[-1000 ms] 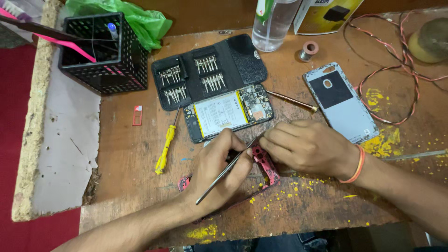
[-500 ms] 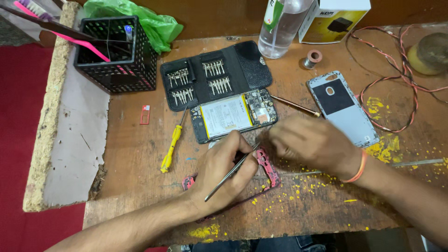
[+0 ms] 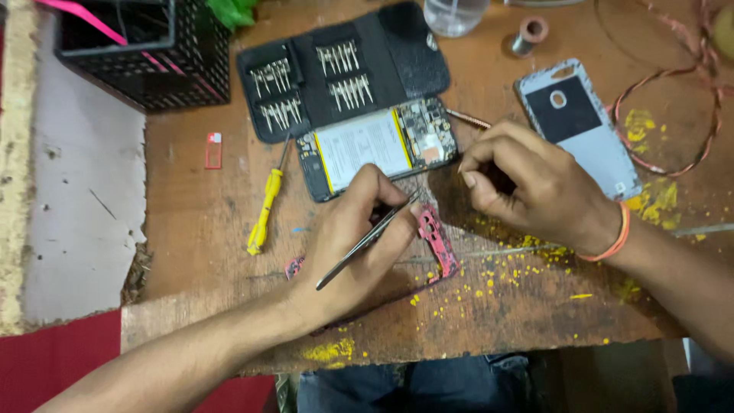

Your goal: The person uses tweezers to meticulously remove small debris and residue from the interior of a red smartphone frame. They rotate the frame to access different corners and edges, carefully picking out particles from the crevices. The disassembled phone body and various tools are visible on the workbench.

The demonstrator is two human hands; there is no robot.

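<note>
An opened phone [image 3: 378,144] lies on the wooden bench, its white battery and circuit board exposed. My left hand [image 3: 348,245] holds metal tweezers [image 3: 365,241] just below the phone, their tip near a red plastic frame piece [image 3: 437,242] lying on the wood. My right hand [image 3: 531,187] hovers at the phone's right end with its fingers curled together; whether it pinches something small is hidden. An orange band circles that wrist.
A black case of screwdriver bits [image 3: 340,73] lies open behind the phone. A yellow screwdriver [image 3: 264,210] rests left of it, a small red tray [image 3: 213,149] farther left. The phone's back cover [image 3: 577,126] lies right, near red wire [image 3: 673,115]. A black crate [image 3: 141,53] stands at back left.
The view has moved closer and lower over the bench. My right hand has lifted slightly away from the red frame piece toward the phone's right end. The tweezers stay in my left hand.
</note>
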